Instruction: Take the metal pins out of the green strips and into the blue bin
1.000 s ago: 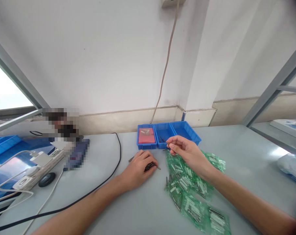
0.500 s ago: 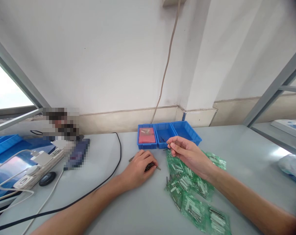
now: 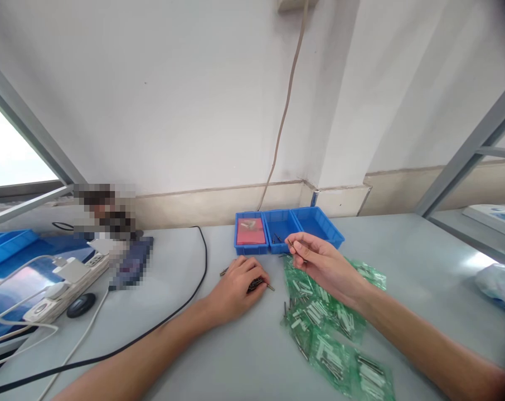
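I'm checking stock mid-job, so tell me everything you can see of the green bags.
The green bags look like thin, wrinkled, see-through plastic. White strips and dark, slim, metal-looking pieces show through. They lie spread and overlapping on the grey table, right of the left hand. The right hand hides some from view; whether it touches them, I cannot tell.

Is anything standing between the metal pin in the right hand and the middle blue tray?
Nothing visible except the near rim of the middle blue tray. The right hand holds the metal pin close to that rim in view; the green bags lie on the wearer's side.
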`<state>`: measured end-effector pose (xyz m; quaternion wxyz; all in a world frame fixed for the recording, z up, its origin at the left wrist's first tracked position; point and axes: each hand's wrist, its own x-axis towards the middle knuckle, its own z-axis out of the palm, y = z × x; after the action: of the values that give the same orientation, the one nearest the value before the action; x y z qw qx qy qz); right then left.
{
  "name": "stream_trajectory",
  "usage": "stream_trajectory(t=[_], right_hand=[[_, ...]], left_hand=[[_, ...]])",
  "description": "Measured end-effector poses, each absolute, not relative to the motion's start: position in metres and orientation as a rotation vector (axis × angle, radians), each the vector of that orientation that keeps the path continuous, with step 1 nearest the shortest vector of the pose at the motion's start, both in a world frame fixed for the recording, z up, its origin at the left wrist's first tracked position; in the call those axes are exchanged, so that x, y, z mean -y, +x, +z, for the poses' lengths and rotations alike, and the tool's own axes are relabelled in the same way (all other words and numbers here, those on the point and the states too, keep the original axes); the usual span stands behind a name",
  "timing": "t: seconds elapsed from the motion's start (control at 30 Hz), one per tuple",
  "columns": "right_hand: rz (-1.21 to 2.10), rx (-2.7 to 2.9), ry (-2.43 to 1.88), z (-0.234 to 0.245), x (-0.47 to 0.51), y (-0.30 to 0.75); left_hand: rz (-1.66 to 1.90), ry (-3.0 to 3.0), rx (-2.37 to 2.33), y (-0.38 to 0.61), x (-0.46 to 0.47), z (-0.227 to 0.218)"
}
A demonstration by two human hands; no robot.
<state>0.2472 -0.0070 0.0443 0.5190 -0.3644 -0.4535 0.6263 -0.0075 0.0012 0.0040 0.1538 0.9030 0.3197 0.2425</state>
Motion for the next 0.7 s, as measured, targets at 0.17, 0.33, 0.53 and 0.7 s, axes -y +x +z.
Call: stream_trajectory(t=[0.17,0.33,0.53,0.7], right_hand=[[1.425,1.142,-0.925,0.0434,0.0074,0.2487],[1.117,1.420,-1.071,0.0452,0.0072,0.2486],[1.109,1.457,-1.067,0.0495,0.0099,0.2462],[1.304,1.358,-0.975,0.0484,0.0111,0.2460]], left_hand=[[0.687,2.583,-0.922,-0.0070,-0.0005,0.0056],[0.676,2.580,-0.929,-0.0073,0.0000,0.0047],[0.663,2.596,-0.930,-0.0070,0.0004,0.0063],[0.670,2.602,-0.935,-0.0068,0.0004,0.0069]])
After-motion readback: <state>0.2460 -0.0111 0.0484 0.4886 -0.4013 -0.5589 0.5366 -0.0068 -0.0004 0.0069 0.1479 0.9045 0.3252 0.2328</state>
